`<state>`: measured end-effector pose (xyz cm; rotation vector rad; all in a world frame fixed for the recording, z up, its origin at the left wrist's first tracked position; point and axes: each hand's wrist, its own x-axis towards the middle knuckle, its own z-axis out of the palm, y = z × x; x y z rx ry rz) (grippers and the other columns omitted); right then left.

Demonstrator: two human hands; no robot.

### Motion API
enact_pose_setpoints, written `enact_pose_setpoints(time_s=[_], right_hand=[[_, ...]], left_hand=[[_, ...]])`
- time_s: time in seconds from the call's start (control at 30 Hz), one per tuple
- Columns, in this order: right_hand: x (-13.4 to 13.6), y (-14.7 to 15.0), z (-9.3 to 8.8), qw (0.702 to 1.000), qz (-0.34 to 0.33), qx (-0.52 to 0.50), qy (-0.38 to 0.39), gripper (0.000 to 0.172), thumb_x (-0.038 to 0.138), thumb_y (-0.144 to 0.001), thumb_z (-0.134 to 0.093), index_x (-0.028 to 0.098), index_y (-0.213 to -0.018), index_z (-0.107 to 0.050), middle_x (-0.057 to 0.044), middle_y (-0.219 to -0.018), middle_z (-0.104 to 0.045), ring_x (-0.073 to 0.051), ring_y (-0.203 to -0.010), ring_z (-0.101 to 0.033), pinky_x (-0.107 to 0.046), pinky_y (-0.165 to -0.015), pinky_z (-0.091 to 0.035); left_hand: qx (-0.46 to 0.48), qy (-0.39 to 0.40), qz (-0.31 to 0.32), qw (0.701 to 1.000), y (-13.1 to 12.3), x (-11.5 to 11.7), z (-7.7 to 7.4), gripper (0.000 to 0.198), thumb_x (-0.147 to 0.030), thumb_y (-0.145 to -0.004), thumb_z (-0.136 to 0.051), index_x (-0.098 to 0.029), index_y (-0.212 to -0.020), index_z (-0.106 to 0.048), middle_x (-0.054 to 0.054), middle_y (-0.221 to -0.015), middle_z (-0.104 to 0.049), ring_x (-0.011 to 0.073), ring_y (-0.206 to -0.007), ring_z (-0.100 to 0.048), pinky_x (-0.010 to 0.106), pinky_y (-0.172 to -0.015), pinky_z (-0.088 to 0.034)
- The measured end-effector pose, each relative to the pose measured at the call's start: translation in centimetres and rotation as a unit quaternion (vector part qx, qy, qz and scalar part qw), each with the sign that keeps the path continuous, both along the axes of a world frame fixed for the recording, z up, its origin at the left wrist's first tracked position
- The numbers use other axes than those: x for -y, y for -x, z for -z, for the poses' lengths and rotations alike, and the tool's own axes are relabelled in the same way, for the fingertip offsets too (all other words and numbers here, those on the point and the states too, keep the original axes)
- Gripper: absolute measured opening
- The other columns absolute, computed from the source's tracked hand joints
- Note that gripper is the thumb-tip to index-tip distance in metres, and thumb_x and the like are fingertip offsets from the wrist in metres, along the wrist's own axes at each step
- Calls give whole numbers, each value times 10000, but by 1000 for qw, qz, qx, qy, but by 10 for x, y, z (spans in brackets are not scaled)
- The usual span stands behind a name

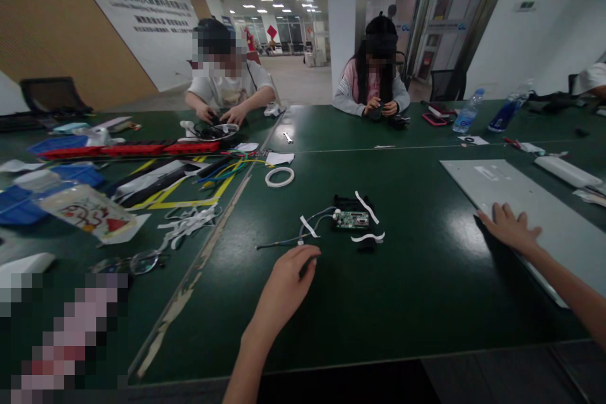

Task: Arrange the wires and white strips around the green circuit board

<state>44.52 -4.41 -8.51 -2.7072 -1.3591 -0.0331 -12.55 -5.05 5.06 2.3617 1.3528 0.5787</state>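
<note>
My left hand (286, 284) rests on the green table (416, 303) with its fingers curled in a pinch round a small dark thing I cannot make out. Just beyond it lies a small green circuit board (351, 219) on a black part, with thin grey wires (293, 237) and white tape strips (367, 207) around it. My right hand (509, 227) lies flat, fingers spread, on the near corner of a large grey metal panel (525, 202) at the right.
A white tape ring (279, 177) lies further back. Coloured cables, red bars (127, 149), blue trays and plastic bags crowd the left side. Two people sit working at the far edge. Water bottles (468, 112) and a phone stand at the back right.
</note>
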Motion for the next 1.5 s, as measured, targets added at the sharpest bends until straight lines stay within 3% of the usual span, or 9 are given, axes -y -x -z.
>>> enact_pose_setpoints(time_s=[0.1,0.17,0.3,0.43,0.67,0.8,0.93,1.17,1.5], right_hand=[[1,25,-4,1000,5,-13,-3,820,738,-806,-99,222,-1380,-375,-146,-1474,-247,-477,-1279,-222,-730,-899,-201],[2,43,-7,1000,-2,-9,-10,818,731,-813,-81,221,-1390,-355,-130,-1485,-234,-473,-1289,-206,-728,-910,-194],[5,74,-14,1000,-20,-5,-14,804,709,-827,-56,224,-1404,-336,-96,-1497,-223,-466,-1299,-187,-721,-928,-189],[7,97,-18,999,-38,15,-23,796,690,-841,-49,218,-1426,-309,-99,-1502,-207,-447,-1315,-159,-704,-946,-183],[5,122,-22,998,-58,10,-10,799,692,-845,-40,217,-1435,-296,-82,-1511,-192,-431,-1323,-169,-677,-964,-209],[4,130,-23,998,-60,19,2,800,685,-848,-38,208,-1439,-289,-86,-1511,-195,-426,-1333,-152,-671,-972,-205],[2,134,-24,998,-64,8,1,814,698,-843,-35,207,-1442,-282,-86,-1514,-192,-432,-1332,-159,-676,-973,-204],[-2,164,-34,997,-79,-19,10,860,733,-824,-40,194,-1461,-249,-87,-1529,-145,-426,-1358,-98,-669,-1016,-133],[-5,231,-55,984,-173,-35,5,882,743,-827,-93,150,-1463,-238,-108,-1530,-142,-448,-1353,-72,-678,-1017,-118]], left_hand=[[-35,-26,31,999,-17,-34,-16,401,-315,-897,-436,-259,-1294,-456,61,-1318,-511,226,-1207,-487,440,-1028,-392],[-60,-46,65,995,-33,-59,-15,542,-374,-859,-504,-269,-1370,-358,68,-1424,-396,254,-1303,-378,463,-1073,-323],[-129,-23,103,986,-54,-106,7,869,-537,-718,-635,-279,-1437,-221,108,-1522,-201,343,-1383,-200,541,-1093,-214],[-151,19,125,980,-51,-133,27,985,-631,-677,-622,-283,-1459,-134,129,-1542,-117,362,-1395,-147,552,-1093,-176],[-124,20,140,982,-43,-144,37,997,-673,-683,-582,-287,-1464,-97,128,-1520,-185,350,-1380,-197,503,-1094,-202],[-124,39,151,980,-44,-146,35,1038,-674,-660,-601,-311,-1465,-55,115,-1540,-96,377,-1382,-165,525,-1096,-188],[-124,58,163,977,-45,-150,31,984,-662,-645,-621,-316,-1443,-163,111,-1521,-118,387,-1360,-211,526,-1070,-258],[-68,89,190,975,-50,-168,8,881,-594,-592,-691,-299,-1341,-334,93,-1400,-256,272,-1136,-516,404,-952,-450],[5,11,201,979,-43,-172,-34,618,-510,-628,-695,-249,-1142,-473,58,-1252,-386,241,-1150,-461,422,-1027,-390]])
